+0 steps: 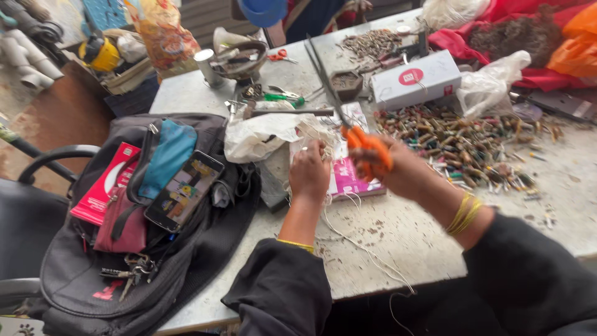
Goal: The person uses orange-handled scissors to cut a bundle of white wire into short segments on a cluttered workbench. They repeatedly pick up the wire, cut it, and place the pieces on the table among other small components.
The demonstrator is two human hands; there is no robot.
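My right hand (398, 168) grips large scissors with orange handles (367, 144); their long dark blades (320, 68) point up and away, spread apart. My left hand (309, 171) is closed on a bundle of white string (317, 134) just left of the scissors. Loose white string (364, 249) trails from that hand across the worn white table (398, 230) and over its near edge. Under both hands lies a pink booklet (348, 180). Both arms wear black sleeves, and yellow bangles sit on the right wrist.
A black backpack (155, 261) at left holds a phone (183, 191), a red pouch and keys. A heap of small cylindrical pieces (460, 140) lies right of my hands. A white box (415, 79), plastic bags, small scissors (281, 56) and tools stand farther back. Black chair at far left.
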